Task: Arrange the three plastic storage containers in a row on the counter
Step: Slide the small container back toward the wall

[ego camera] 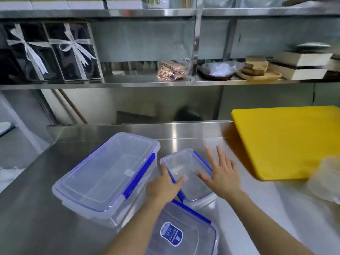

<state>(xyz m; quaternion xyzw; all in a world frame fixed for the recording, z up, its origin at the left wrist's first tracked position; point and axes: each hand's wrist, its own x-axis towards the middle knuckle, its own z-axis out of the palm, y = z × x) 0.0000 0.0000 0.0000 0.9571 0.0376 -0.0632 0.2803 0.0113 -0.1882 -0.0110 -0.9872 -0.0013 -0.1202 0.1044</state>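
Three clear plastic containers with blue clips stand on the steel counter (193, 137). The large container (104, 177) is at the left. The small container (185, 172) is in the middle, and the medium container (191, 234) with a blue label sits nearest me at the bottom. My left hand (163, 186) rests on the small container's left rim, thumb over its lid. My right hand (220, 173) has its fingers spread and lies against the small container's right side, with the thumb over the lid.
A yellow cutting board (287, 142) lies on the counter at the right. A stack of clear tubs (325, 179) sits at the right edge. Steel shelves (165, 82) behind hold black gift boxes, bags and wooden boards.
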